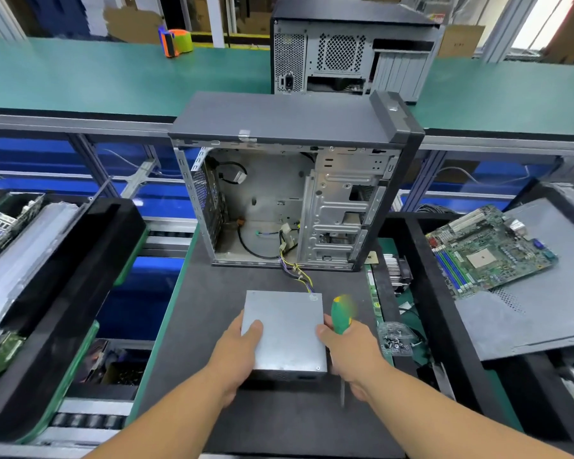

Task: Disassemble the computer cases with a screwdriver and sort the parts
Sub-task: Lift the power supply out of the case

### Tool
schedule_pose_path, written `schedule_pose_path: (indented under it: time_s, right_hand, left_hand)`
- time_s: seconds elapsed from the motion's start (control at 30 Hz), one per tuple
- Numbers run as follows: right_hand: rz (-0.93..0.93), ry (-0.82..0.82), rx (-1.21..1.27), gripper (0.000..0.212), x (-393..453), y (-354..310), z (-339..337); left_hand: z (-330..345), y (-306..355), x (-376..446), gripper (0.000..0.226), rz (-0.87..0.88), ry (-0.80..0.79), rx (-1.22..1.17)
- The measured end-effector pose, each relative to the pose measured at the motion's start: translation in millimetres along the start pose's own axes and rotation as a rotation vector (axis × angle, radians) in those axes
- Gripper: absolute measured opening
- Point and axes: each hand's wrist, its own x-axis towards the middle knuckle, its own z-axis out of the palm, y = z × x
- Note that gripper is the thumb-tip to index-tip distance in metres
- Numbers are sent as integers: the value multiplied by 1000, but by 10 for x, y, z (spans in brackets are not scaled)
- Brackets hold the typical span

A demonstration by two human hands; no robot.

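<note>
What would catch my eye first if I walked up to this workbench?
Probably the open computer case standing mid-bench, stripped nearly bare, with loose wires trailing out. Just in front, both hands hold a grey metal power supply; the right hand also grips a green screwdriver. A green motherboard lies to the right.

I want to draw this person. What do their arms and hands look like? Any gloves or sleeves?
No gloves: the left hand and right hand are bare. Both forearms are bare too, with no sleeves in view. No watch, ring or bracelet shows.
</note>
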Motion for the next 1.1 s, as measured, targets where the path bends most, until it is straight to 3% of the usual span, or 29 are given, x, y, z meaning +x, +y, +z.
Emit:
schedule_pose_path:
  time_s: [0.1,0.23,0.43,0.53,0.6,0.77,0.8,0.87,0.93,1.03,1.1]
  right_hand:
    - [58,-25,85,13,22,-63,-77]
    - [-36,48,117,12,3,-137,-223]
    - [-158,90,3,33,-91,-370,-475]
    - [-130,39,-26,30,-123,-475,-529]
    - [-59,-43,48,12,-136,-535,-528]
    - [-75,-276,139,76,-211,-662,-517]
    - [-92,-318,145,76,-233,-679,-512]
    - [-58,-426,259,52,-303,-728,-508]
    - [128,-610,528,36,-368,-793,-514]
    - [272,-890,853,55,-461,-876,-529]
    - [226,-933,821,61,-549,-964,-452]
  left_hand:
    - [8,-6,-45,32,-10,30,-16]
    - [9,-50,-109,59,-23,203,-41]
    - [96,-70,-267,43,155,445,7]
    - [156,9,-391,37,264,511,53]
    - [184,38,-489,34,304,544,66]
    - [220,-44,-693,29,324,594,60]
    - [220,-72,-726,28,324,601,56]
    - [212,-116,-774,28,316,611,49]
    - [189,-121,-809,26,312,624,25]
    - [117,-72,-810,25,334,627,3]
    - [41,-58,-798,25,342,613,-3]
